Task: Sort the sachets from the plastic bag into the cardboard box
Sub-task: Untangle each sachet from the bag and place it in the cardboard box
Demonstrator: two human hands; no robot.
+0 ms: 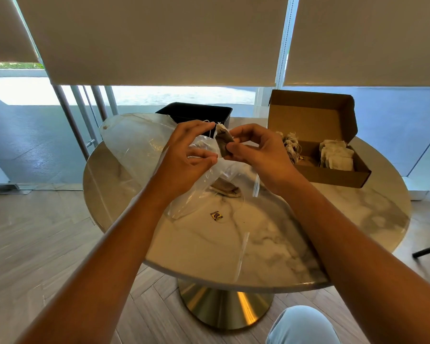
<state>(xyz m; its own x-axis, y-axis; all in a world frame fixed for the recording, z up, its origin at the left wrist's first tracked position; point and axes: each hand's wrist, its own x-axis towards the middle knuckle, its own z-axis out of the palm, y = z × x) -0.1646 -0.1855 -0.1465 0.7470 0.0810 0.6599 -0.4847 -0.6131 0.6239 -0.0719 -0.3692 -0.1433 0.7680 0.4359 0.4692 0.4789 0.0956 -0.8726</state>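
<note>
A clear plastic bag (134,145) lies crumpled across the round marble table (271,244). Above it my right hand (258,150) pinches a brown sachet (224,142) by its lower edge. My left hand (189,150) holds the sachet's white string (210,127) between fingertips. Another sachet (226,189) lies inside the bag under my hands. The open cardboard box (333,170) stands at the table's right, with a row of pale sachets (335,155) at its right end and a bunch with strings (292,145) at its left end.
A black bin (196,112) stands at the table's far edge behind my hands. A small yellow-and-black tag (216,216) lies on the marble near the bag's mouth. Window blinds hang behind. My knee (301,326) shows at bottom right.
</note>
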